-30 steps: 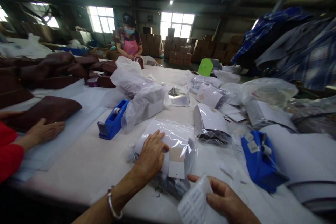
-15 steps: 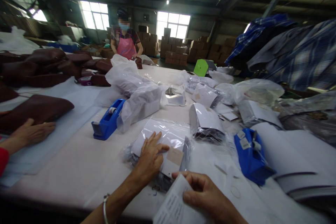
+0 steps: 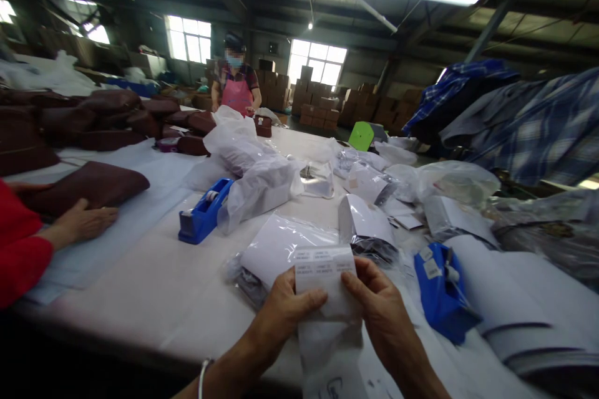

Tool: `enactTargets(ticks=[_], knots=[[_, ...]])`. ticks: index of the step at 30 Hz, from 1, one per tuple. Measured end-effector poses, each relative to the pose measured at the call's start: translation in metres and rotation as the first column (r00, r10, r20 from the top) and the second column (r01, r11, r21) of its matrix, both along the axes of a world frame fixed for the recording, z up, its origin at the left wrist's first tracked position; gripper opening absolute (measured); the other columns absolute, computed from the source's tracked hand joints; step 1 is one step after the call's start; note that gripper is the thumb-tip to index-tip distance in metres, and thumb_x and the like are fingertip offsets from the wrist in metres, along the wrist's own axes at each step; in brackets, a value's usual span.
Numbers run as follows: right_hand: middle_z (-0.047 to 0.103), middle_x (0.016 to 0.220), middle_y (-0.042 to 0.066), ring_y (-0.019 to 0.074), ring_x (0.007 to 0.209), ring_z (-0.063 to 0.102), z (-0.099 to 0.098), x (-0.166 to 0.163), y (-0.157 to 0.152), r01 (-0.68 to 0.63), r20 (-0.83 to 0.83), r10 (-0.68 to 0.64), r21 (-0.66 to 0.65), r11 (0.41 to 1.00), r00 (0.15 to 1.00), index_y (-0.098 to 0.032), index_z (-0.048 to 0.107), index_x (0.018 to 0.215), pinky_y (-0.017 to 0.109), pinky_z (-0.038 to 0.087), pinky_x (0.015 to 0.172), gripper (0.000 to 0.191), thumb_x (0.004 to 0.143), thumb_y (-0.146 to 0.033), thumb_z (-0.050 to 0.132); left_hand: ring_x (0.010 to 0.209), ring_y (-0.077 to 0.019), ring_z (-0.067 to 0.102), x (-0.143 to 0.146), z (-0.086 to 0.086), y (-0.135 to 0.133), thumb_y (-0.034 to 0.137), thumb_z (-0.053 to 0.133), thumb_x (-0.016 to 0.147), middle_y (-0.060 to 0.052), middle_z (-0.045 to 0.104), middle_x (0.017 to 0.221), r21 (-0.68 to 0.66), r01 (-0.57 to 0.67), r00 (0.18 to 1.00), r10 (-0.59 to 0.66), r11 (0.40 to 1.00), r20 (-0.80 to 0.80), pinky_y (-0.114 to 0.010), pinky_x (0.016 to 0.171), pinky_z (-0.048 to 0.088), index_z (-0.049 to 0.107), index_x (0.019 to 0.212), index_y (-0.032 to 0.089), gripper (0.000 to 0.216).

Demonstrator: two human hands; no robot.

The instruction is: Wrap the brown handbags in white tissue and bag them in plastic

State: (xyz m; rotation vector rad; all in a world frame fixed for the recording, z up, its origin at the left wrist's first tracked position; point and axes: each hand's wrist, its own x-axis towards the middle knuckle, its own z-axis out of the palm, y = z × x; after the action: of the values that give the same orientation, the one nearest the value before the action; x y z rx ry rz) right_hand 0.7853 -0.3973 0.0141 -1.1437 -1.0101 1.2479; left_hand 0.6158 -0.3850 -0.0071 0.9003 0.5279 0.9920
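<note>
Between my two hands is a white sheet of printed labels (image 3: 325, 271), its long lower end hanging toward me. My left hand (image 3: 292, 305) pinches its left edge with the thumb across the front. On the other edge, my right hand (image 3: 377, 293) is closed with its thumb on the print. Just behind the sheet lies a clear plastic-wrapped package (image 3: 276, 243) with white paper on top, partly hidden by my hands. Another wrapped package (image 3: 367, 221) sits to its right.
Blue tape dispensers stand at left (image 3: 206, 212) and right (image 3: 444, 293). A co-worker's hand (image 3: 87, 221) rests by a brown leather bag (image 3: 96, 190). More brown bags (image 3: 107, 112) pile behind. White paper sheets (image 3: 528, 305) lie at right. A person in a pink apron (image 3: 237, 96) stands across the table.
My left hand has left the wrapped package and taken hold of the label sheet. My right hand has raised the sheet over the package. The view has tilted up slightly.
</note>
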Motion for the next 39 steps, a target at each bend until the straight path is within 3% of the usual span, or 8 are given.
enactTargets(ticks=[3, 5, 10, 16, 22, 26, 31, 39], knots=[[0.06, 0.13, 0.01, 0.0288, 0.112, 0.061, 0.005, 0.008, -0.007, 0.058, 0.34, -0.177, 0.332, 0.941, 0.924, -0.026, 0.058, 0.126, 0.046, 0.053, 0.092, 0.057, 0.075, -0.042, 0.079, 0.095, -0.0301, 0.07, -0.007, 0.004, 0.0, 0.037, 0.082, 0.071, -0.014, 0.074, 0.105, -0.023, 0.007, 1.0, -0.007, 1.0, -0.022, -0.045, 0.095, 0.051, 0.069, 0.117, 0.012, 0.053], [0.051, 0.142, 0.008, 0.0315, 0.129, 0.049, 0.014, 0.013, -0.009, -0.059, 0.56, -0.288, 0.52, 0.852, 0.777, -0.03, 0.063, 0.124, 0.051, 0.044, 0.106, 0.048, 0.078, -0.038, 0.076, 0.093, -0.0297, 0.07, -0.011, 0.008, -0.001, 0.035, 0.081, 0.071, -0.013, 0.074, 0.103, -0.021, 0.026, 0.998, -0.027, 0.999, -0.052, -0.042, 0.092, 0.052, 0.071, 0.115, 0.013, 0.05], [0.064, 0.127, 0.008, 0.0327, 0.129, 0.049, 0.031, 0.01, -0.004, -0.408, 0.796, -0.292, 0.541, 0.735, 0.53, -0.029, 0.07, 0.112, 0.055, 0.036, 0.11, 0.031, 0.081, -0.032, 0.074, 0.095, -0.0273, 0.069, -0.013, 0.016, -0.006, 0.032, 0.075, 0.077, -0.009, 0.075, 0.099, 0.092, 0.043, 0.989, -0.03, 0.995, -0.142, -0.035, 0.087, 0.052, 0.073, 0.11, 0.014, 0.038], [0.073, 0.101, 0.006, 0.029, 0.105, 0.064, 0.027, -0.002, 0.001, -0.387, 0.785, -0.198, 0.487, 0.783, 0.587, -0.026, 0.071, 0.1, 0.057, 0.034, 0.11, 0.021, 0.08, -0.034, 0.075, 0.097, -0.0257, 0.067, -0.021, 0.011, -0.009, 0.027, 0.071, 0.08, -0.007, 0.074, 0.099, 0.272, -0.075, 0.958, 0.145, 0.959, -0.249, -0.031, 0.083, 0.051, 0.07, 0.104, 0.015, 0.027], [0.075, 0.087, 0.003, 0.0261, 0.09, 0.068, 0.028, -0.013, -0.006, -0.335, 0.735, -0.072, 0.392, 0.857, 0.674, -0.027, 0.074, 0.086, 0.054, 0.031, 0.112, 0.009, 0.08, -0.034, 0.074, 0.088, -0.0168, 0.066, -0.03, 0.009, -0.012, 0.023, 0.071, 0.081, 0.001, 0.071, 0.097, 0.333, -0.187, 0.927, 0.278, 0.924, -0.251, -0.026, 0.081, 0.05, 0.042, 0.139, 0.026, 0.065], [0.076, 0.089, 0.003, 0.0281, 0.096, 0.067, 0.034, -0.017, -0.008, -0.296, 0.722, -0.053, 0.348, 0.89, 0.689, -0.026, 0.074, 0.088, 0.051, 0.033, 0.111, 0.014, 0.078, -0.037, 0.074, 0.089, -0.0167, 0.065, -0.035, 0.014, -0.011, 0.027, 0.071, 0.083, -0.001, 0.072, 0.095, 0.399, -0.131, 0.907, 0.272, 0.908, -0.32, -0.022, 0.08, 0.048, 0.069, 0.096, 0.019, 0.016], [0.074, 0.089, 0.002, 0.0235, 0.089, 0.068, 0.042, -0.022, -0.008, -0.335, 0.739, 0.055, 0.237, 0.912, 0.672, -0.025, 0.071, 0.084, 0.037, 0.049, 0.089, 0.012, 0.081, -0.036, 0.07, 0.085, -0.0159, 0.065, -0.04, 0.014, -0.011, 0.023, 0.071, 0.08, 0.0, 0.072, 0.089, 0.398, -0.158, 0.898, 0.3, 0.904, -0.323, -0.022, 0.078, 0.048, 0.07, 0.091, 0.019, 0.012], [0.072, 0.101, 0.005, 0.0244, 0.102, 0.066, 0.037, -0.029, 0.005, -0.444, 0.832, -0.085, 0.376, 0.813, 0.549, -0.025, 0.069, 0.077, 0.044, 0.044, 0.101, 0.008, 0.084, -0.028, 0.067, 0.082, -0.016, 0.064, -0.049, 0.004, -0.007, 0.021, 0.07, 0.077, 0.0, 0.072, 0.09, 0.363, -0.19, 0.872, 0.327, 0.912, -0.365, -0.022, 0.073, 0.047, 0.069, 0.099, 0.018, 0.022]])
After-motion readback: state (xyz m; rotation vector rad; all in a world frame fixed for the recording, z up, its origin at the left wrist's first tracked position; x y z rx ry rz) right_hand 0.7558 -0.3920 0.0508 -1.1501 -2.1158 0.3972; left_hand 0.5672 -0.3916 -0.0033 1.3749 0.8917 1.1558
